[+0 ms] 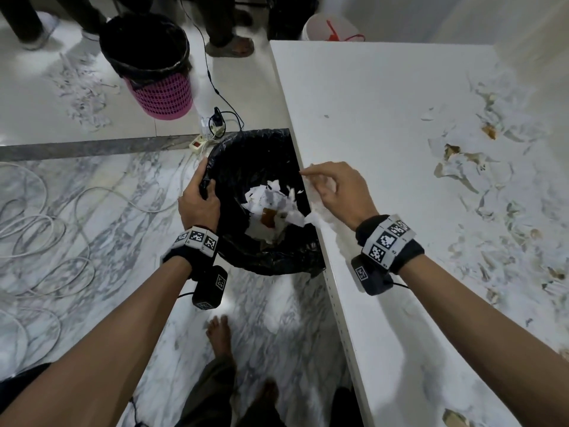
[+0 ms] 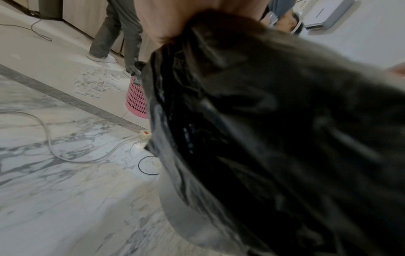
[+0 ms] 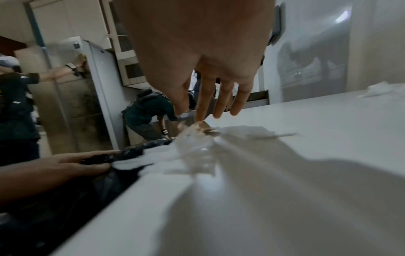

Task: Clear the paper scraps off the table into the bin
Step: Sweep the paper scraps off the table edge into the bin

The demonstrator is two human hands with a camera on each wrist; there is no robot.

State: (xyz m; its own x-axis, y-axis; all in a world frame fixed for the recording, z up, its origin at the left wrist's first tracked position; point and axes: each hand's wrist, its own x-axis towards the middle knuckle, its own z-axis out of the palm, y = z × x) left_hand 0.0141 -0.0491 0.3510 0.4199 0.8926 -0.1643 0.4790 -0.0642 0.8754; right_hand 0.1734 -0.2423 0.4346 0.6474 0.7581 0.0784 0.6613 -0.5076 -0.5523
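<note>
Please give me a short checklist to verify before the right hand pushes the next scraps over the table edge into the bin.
1. Bin sits under the table edge: ok.
2. Left hand holds the bin liner open: ok, it grips the rim.
3. Right hand is behind the scraps at the edge, fingers straight: ok.
4. Bin has room: ok, paper only at the bottom.
5. Table is cleared: not ok, many scraps on the far side remain.
6. All pushed scraps land inside: cannot tell.

A right hand (image 3: 197,57) reaches down with straight, spread fingers (image 3: 223,102) onto crumpled white paper scraps (image 3: 197,138) at the white table's edge (image 3: 285,155). Beside and below, a left hand (image 3: 72,164) grips a black plastic bin liner (image 3: 114,175).
</note>
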